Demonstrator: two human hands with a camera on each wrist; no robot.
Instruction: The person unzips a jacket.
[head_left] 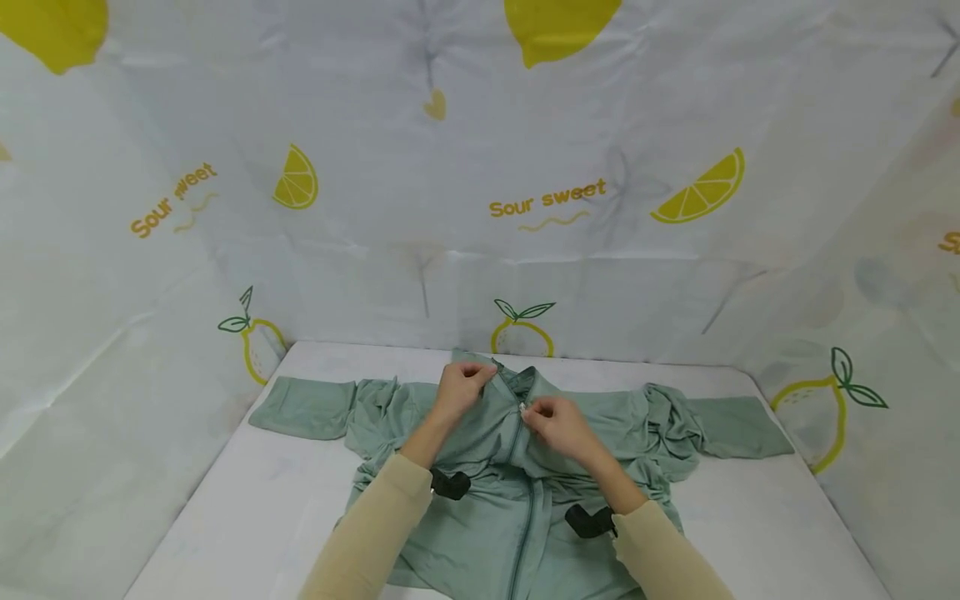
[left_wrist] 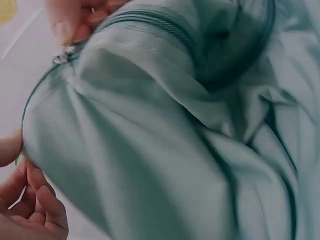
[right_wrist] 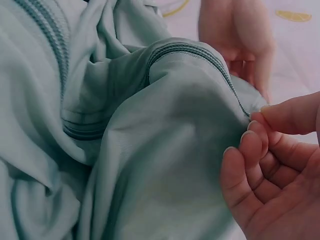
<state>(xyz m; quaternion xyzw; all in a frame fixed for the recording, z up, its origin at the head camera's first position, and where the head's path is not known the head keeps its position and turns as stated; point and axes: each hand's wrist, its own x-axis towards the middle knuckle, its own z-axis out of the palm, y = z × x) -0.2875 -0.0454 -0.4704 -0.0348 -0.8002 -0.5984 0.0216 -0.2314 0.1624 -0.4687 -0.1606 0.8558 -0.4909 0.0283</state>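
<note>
A sage-green zip-up jacket (head_left: 487,492) lies front up with its sleeves spread to both sides. At the collar, my left hand (head_left: 463,390) pinches the jacket's edge between thumb and fingers; the left wrist view shows this hand (left_wrist: 32,202) at the cloth's edge. My right hand (head_left: 558,423) pinches the small silver zipper pull (left_wrist: 61,57) a little below the collar opening. In the right wrist view the right hand's (right_wrist: 280,165) thumb and index finger cover the pull. The zipper (head_left: 522,525) runs from there down the front, its teeth together below the slider.
The jacket lies on a white table (head_left: 225,508). Its left-side sleeve (head_left: 303,408) and right-side sleeve (head_left: 738,427) reach near the table's side edges. A white sheet printed with lemons (head_left: 390,225) hangs behind and at both sides. Black wrist mounts (head_left: 588,522) sit under the forearms.
</note>
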